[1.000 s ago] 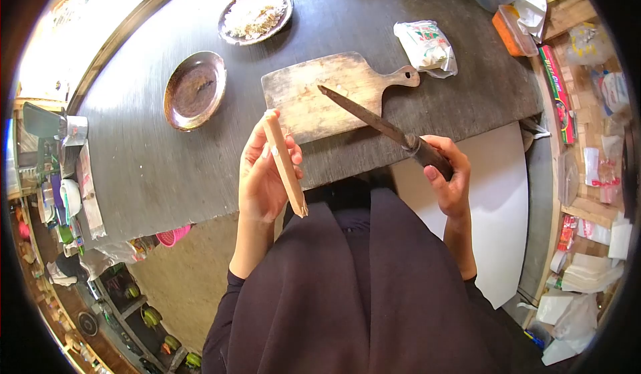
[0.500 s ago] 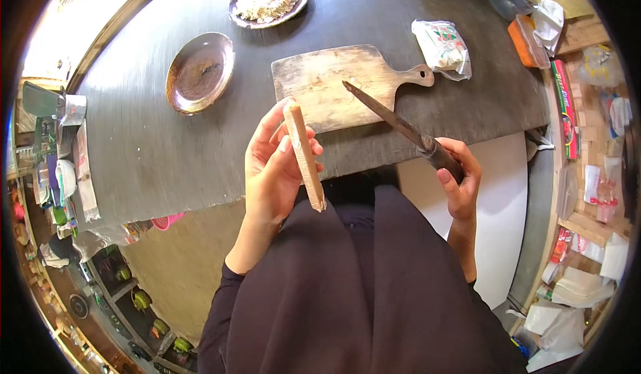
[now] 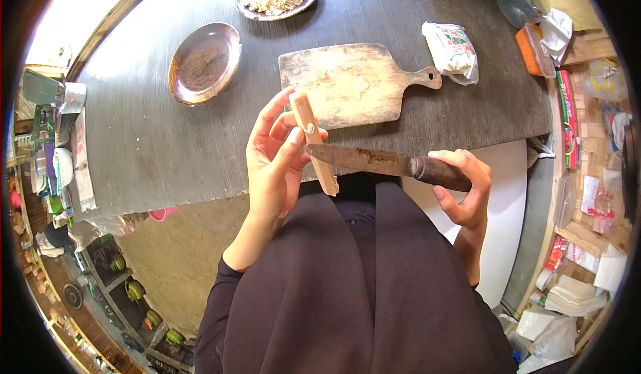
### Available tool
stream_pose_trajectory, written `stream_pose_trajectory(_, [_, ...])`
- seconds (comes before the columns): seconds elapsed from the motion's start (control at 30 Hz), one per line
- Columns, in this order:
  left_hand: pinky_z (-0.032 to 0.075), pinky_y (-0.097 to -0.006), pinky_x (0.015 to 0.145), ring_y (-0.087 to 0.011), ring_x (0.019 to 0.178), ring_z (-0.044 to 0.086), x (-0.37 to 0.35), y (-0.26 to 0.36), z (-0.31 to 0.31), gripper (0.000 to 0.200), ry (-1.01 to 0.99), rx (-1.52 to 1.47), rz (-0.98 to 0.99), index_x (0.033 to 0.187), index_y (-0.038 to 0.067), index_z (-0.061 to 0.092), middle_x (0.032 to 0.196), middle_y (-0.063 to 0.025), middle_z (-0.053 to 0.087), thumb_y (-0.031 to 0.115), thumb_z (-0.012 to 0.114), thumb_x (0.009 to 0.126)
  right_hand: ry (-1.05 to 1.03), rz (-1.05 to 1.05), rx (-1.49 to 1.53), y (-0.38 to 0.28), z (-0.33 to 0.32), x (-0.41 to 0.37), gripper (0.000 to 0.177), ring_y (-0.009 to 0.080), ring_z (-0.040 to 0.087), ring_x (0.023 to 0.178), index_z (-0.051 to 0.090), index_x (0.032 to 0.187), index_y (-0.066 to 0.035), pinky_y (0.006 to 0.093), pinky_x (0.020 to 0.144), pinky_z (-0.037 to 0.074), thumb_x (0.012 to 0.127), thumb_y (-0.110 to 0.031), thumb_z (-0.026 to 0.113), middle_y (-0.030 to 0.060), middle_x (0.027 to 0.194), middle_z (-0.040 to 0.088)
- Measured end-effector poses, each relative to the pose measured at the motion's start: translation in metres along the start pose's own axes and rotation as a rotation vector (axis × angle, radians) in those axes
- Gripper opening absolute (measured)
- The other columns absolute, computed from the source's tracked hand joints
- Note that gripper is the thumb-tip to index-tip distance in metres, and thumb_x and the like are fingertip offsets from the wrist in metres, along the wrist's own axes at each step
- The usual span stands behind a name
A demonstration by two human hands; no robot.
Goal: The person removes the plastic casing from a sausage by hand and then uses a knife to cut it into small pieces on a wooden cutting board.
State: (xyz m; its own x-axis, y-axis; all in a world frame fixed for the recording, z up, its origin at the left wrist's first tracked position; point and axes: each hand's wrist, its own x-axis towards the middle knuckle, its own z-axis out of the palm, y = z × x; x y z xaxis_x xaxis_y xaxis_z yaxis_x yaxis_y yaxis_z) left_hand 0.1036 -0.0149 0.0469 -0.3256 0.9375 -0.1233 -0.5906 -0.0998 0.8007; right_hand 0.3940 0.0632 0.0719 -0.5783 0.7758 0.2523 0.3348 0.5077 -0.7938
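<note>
Evidently, the left hand (image 3: 274, 150) is pinching a slim stick (image 3: 312, 137) (probably light and stiff, best held by its upper part) while the right hand (image 3: 467, 190) is gripping a knife (image 3: 374, 161) by its handle (image 3: 437, 173), blade crossing beside the left thumb (image 3: 290, 144).

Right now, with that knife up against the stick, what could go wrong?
The knife could slip and nick the left hand: its tip lies very close to the left thumb.

The light-brown stick might twist or drop, since it is held in the air rather than braced on the wooden cutting board.

The right hand holds only the handle, so the blade could perhaps swing if it catches.
</note>
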Motion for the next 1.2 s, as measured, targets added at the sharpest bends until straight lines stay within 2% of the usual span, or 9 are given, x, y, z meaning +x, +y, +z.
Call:
stream_pose_trajectory(0.27, [0.060,-0.0315,0.085,-0.0195,0.103,0.068,-0.0007,0.0030,0.0076,0.060,0.018,-0.046,0.026,0.150,0.005,0.042,0.114,-0.0099,0.065,0.004,0.067,0.095,0.075,-0.024,-0.022,0.0016,0.0030,0.0025,0.042,0.0231,0.059,0.068,0.071,0.107,-0.002,0.0331,0.068,0.046,0.067,-0.014,0.075,0.0094,0.085,0.069])
stream_pose_trajectory(0.33, [0.053,-0.0342,0.100,-0.0161,0.110,0.062,-0.0011,0.0034,0.0039,0.061,-0.057,-0.040,0.031,0.151,0.005,0.042,0.124,-0.0085,0.060,0.003,0.065,0.095,0.077,-0.055,-0.058,0.0021,0.0021,0.0033,0.042,0.0229,0.058,0.067,0.071,0.107,-0.002,0.0329,0.067,0.046,0.067,-0.014,0.074,0.0093,0.085,0.069])
stream_pose_trajectory(0.37, [0.053,-0.0342,0.100,-0.0161,0.110,0.062,-0.0009,0.0033,0.0042,0.061,-0.056,-0.042,0.030,0.151,0.005,0.042,0.124,-0.0085,0.060,0.003,0.065,0.095,0.075,-0.054,-0.058,0.0023,0.0017,0.0038,0.042,0.0229,0.058,0.067,0.071,0.107,-0.002,0.0329,0.067,0.046,0.067,-0.014,0.074,0.0093,0.085,0.069])
stream_pose_trajectory(0.47, [0.058,-0.0334,0.093,-0.0153,0.110,0.063,-0.0007,0.0037,0.0047,0.061,-0.049,-0.046,0.042,0.151,0.006,0.041,0.124,-0.0083,0.060,0.004,0.066,0.095,0.091,-0.080,-0.092,0.0017,0.0004,0.0047,0.042,0.0223,0.057,0.066,0.071,0.107,-0.002,0.0328,0.067,0.045,0.067,-0.013,0.074,0.0089,0.085,0.069])
stream_pose_trajectory(0.53, [0.061,-0.0321,0.083,-0.0159,0.106,0.065,-0.0002,0.0037,0.0024,0.062,-0.031,-0.023,0.016,0.152,0.008,0.041,0.123,-0.0088,0.061,0.007,0.067,0.095,0.092,-0.078,-0.117,0.0012,-0.0009,0.0056,0.042,0.0225,0.059,0.068,0.071,0.108,-0.001,0.0326,0.068,0.047,0.068,-0.013,0.074,0.0099,0.088,0.070])
stream_pose_trajectory(0.57, [0.061,-0.0321,0.083,-0.0159,0.106,0.065,-0.0003,0.0038,0.0022,0.062,-0.031,-0.025,0.015,0.152,0.008,0.041,0.123,-0.0088,0.061,0.007,0.067,0.095,0.091,-0.078,-0.118,0.0016,-0.0006,0.0054,0.042,0.0225,0.059,0.068,0.071,0.108,-0.001,0.0326,0.068,0.047,0.068,-0.013,0.074,0.0099,0.088,0.070])
stream_pose_trajectory(0.63, [0.063,-0.0315,0.074,-0.0166,0.100,0.067,-0.0003,0.0043,0.0022,0.063,-0.016,0.024,0.015,0.152,0.010,0.040,0.118,-0.0096,0.062,0.010,0.067,0.096,0.141,-0.061,-0.092,0.0032,0.0005,0.0045,0.042,0.0227,0.062,0.072,0.070,0.108,0.000,0.0319,0.071,0.049,0.069,-0.013,0.073,0.0119,0.093,0.072])
stream_pose_trajectory(1.2, [0.063,-0.0300,0.074,-0.0165,0.095,0.068,0.0045,0.0077,0.0017,0.062,0.004,0.024,0.020,0.153,0.009,0.039,0.113,-0.0111,0.062,0.012,0.065,0.097,0.180,-0.090,-0.137,0.0079,-0.0066,0.0061,0.042,0.0214,0.063,0.075,0.069,0.111,0.002,0.0304,0.071,0.050,0.071,-0.010,0.072,0.0139,0.095,0.071])
